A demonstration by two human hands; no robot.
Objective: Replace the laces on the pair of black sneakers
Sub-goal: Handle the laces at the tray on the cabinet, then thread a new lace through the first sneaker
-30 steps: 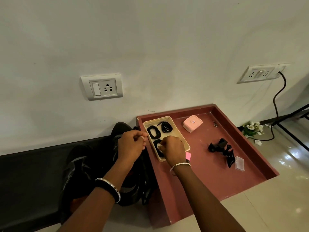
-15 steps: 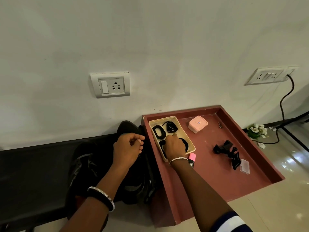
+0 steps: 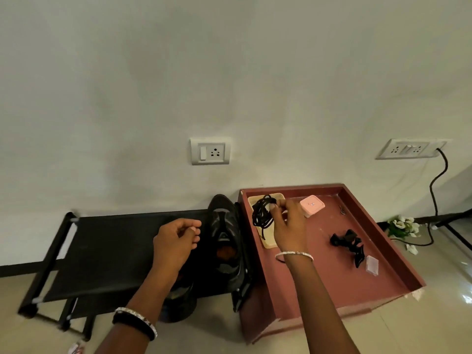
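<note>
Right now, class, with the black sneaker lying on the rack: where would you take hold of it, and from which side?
Probably the sneaker by the rim of its heel opening, from above on the near side. Its toe points at the wall and the opening faces up, so fingers can hook in; the red tray crowds its right side.

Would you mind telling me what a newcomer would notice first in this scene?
Probably the right hand pinching a bundle of black lace over the cream tray, at the far left corner of the reddish box. Just left of it, a black sneaker sits on the low black rack, with the left hand hovering loosely curled beside it.
</note>
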